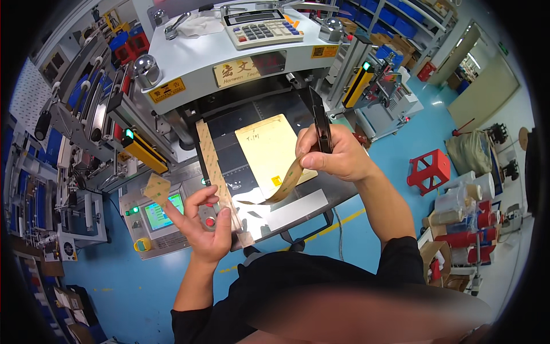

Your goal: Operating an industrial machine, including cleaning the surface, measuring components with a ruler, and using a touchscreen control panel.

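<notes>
My left hand (207, 232) is open, its fingers apart, left of the machine bed. A short piece of brown tape with green marks (157, 188) clings to the tip of its index finger. My right hand (339, 156) is closed above the bed. Its thumb and fingers pinch a curling strip of the same tape (290, 179), whose free end hangs leftward. The same hand grips an upright slim black tool, apparently a utility knife (321, 117). Beneath lies a pale yellow plate (264, 150) with handwriting. A long tape strip (211, 157) runs along the bed's left side.
The machine's white top (200, 49) carries a calculator (258, 30). Yellow light-bar posts (143, 150) stand at both sides. A control panel with a lit screen (163, 212) is at left. A red stool (429, 171) and film rolls (467, 200) stand on the right.
</notes>
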Tool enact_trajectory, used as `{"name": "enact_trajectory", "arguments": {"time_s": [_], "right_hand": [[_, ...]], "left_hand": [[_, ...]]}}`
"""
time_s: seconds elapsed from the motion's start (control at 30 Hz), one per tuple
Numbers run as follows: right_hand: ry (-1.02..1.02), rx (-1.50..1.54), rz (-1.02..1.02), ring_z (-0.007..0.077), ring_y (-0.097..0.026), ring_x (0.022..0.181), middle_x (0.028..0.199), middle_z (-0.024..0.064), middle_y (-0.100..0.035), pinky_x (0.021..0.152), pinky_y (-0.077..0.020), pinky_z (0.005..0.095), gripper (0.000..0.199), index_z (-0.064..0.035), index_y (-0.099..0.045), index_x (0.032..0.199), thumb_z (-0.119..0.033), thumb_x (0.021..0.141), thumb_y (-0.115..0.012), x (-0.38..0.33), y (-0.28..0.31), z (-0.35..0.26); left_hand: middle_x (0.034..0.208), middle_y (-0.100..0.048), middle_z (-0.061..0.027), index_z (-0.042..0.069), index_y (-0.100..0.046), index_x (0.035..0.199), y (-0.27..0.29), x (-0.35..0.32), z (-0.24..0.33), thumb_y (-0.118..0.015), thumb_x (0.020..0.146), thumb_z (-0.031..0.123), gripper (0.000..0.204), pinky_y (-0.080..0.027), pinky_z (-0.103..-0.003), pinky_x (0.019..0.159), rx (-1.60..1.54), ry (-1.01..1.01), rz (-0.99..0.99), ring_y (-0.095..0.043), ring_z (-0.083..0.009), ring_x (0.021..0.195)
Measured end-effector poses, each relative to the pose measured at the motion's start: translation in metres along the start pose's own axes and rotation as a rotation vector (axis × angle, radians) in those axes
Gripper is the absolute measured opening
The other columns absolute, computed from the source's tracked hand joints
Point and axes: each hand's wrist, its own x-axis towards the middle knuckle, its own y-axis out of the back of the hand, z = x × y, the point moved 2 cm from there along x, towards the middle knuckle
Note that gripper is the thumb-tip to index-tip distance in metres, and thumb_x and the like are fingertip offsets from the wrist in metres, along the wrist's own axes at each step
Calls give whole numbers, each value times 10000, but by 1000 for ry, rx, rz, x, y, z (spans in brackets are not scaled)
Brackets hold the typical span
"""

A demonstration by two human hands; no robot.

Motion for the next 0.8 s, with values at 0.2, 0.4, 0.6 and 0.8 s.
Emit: {"name": "enact_trajectory", "arguments": {"time_s": [0.2,0.4,0.6,0.8], "right_hand": [[39,-34,-9,85,-571,788,856,18,-626,735,-465,253,168,-26,-627,919,-123,830,-732,13,-12,-3],[31,5,43,124,-538,762,832,58,-589,681,-424,270,131,-20,-611,844,-74,808,-726,19,-23,-8],[53,-18,13,87,-566,825,872,13,-621,769,-466,264,179,-24,-627,935,-134,838,-731,17,-20,-8],[87,7,53,130,-534,759,827,63,-584,679,-427,275,129,-20,-601,853,-64,814,-715,17,-27,-10]], "left_hand": [[1175,-555,-228,37,152,1475,0,0,-6,-629,810,55,1025,-423,-367,932,-85,-8,-25,-562,-242,969],[1156,-561,-232,39,155,1473,0,0,-11,-634,813,68,1029,-439,-369,913,-131,-26,-44,-563,-250,974],[1092,-591,-209,10,149,1462,1,2,-12,-670,788,29,1060,-439,-330,803,-72,-54,-61,-598,-235,920],[1028,-602,-186,51,96,1486,0,-3,-14,-666,784,-27,1039,-439,-320,782,-91,-56,-32,-584,-209,860]]}}
